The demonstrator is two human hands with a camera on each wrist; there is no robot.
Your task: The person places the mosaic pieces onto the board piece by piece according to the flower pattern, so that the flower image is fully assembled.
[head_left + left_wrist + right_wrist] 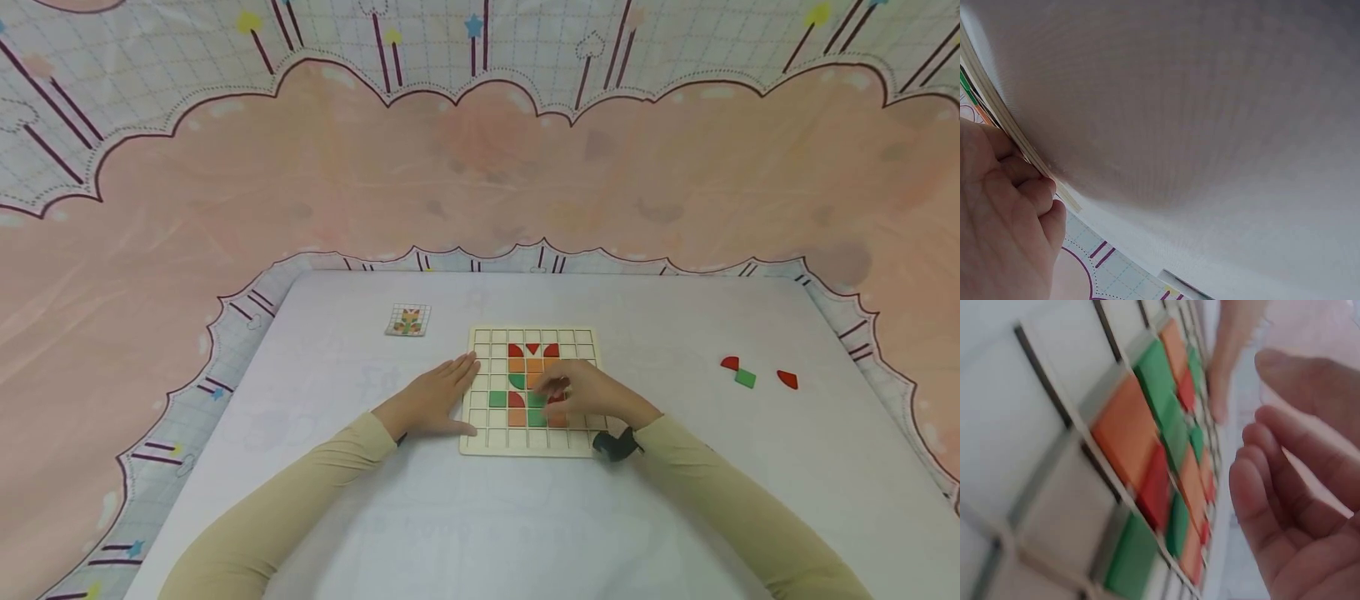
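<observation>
The left hand (435, 398) lay flat on the table (480, 517), fingers straight, their tips against the left edge of the wooden grid board (531, 392) and holding nothing. The right hand (588, 393) hovered over the board's lower middle with fingers loosely bent; whether they pinched a piece could not be told. The board sat at the table's centre, partly filled with red, orange and green tiles. Three loose pieces lay well to the right: two red (730, 363) and one green (745, 378). One small pattern card (408, 320) lay to the upper left.
</observation>
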